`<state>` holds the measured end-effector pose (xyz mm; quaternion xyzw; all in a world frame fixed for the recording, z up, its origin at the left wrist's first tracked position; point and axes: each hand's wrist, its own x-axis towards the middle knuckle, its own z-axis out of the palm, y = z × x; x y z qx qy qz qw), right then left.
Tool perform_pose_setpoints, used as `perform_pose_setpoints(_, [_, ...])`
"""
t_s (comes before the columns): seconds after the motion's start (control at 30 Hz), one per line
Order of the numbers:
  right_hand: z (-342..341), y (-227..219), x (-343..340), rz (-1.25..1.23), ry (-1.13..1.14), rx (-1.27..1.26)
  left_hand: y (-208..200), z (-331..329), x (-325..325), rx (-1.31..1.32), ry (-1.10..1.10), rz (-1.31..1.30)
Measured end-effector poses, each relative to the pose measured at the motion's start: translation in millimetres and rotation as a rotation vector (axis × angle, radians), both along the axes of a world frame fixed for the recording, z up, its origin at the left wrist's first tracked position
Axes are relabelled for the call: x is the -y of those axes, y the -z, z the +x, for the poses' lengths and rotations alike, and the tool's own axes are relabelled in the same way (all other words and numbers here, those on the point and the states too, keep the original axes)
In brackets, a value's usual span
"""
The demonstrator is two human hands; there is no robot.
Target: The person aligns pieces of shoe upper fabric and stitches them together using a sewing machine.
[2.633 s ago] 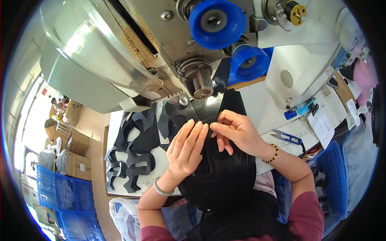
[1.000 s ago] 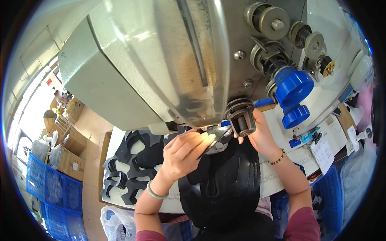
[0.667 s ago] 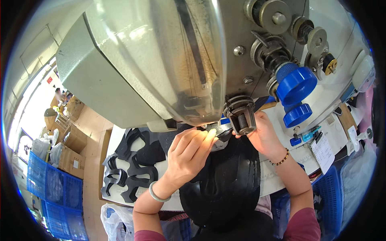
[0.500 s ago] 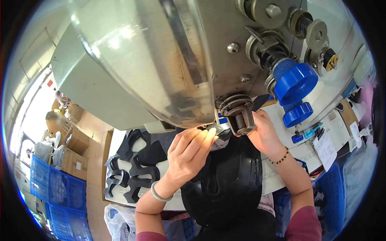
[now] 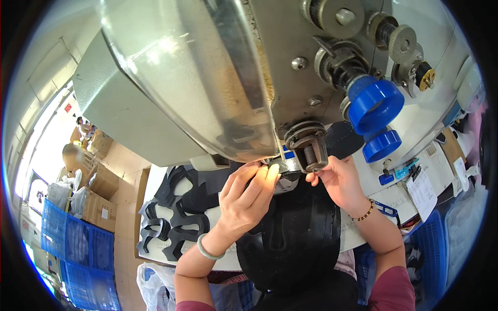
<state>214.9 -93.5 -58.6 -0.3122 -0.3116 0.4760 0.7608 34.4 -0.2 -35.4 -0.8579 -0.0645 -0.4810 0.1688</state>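
A large sewing machine (image 5: 306, 78) with a clear plastic guard (image 5: 192, 78) fills the upper view. Beneath its head, my left hand (image 5: 246, 194) has its fingers bent and pressed together by the needle area, tips lit yellowish; whatever they pinch is hidden. My right hand (image 5: 342, 184) is closed, thumb and fingers together beside the round metal fitting (image 5: 310, 150) low on the head. Anything in that pinch is too small to make out. Black moulded material (image 5: 290, 228) lies below both hands, and a black rounded piece (image 5: 343, 141) shows behind the fitting.
Black curved cut pieces (image 5: 181, 223) are piled left on the white table (image 5: 220, 263). Blue knobs (image 5: 376, 106) jut from the machine. Right are a paper sheet (image 5: 421, 193) and a blue basket (image 5: 430, 249); far left, blue crates (image 5: 78, 233), cartons (image 5: 98, 210) and a person (image 5: 83, 127).
My right hand has come out from behind the metal fitting toward me, its fingers now curled together. A black rounded piece shows more behind the fitting. My left hand has barely moved.
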Motion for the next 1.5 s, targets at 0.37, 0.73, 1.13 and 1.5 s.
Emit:
perform_pose_setpoints(0.37, [-31.2,7.2,24.6,0.079,0.099,0.159,15.8,-2.3,-15.4,0.021,0.01,0.017])
perform_pose_setpoints(0.73, [-43.3,20.7,24.1,0.119,-0.009,0.409,27.4,-8.0,-35.4,0.146,0.161,-0.294])
perform_pose_setpoints(1.13, [-30.6,22.1,5.3,0.134,0.0,0.256,33.9,-8.1,-31.7,0.142,-0.003,-0.474])
perform_pose_setpoints(1.5, [-32.1,23.5,16.6,0.215,0.057,0.248,44.3,-8.3,-42.0,0.164,-0.024,-0.407])
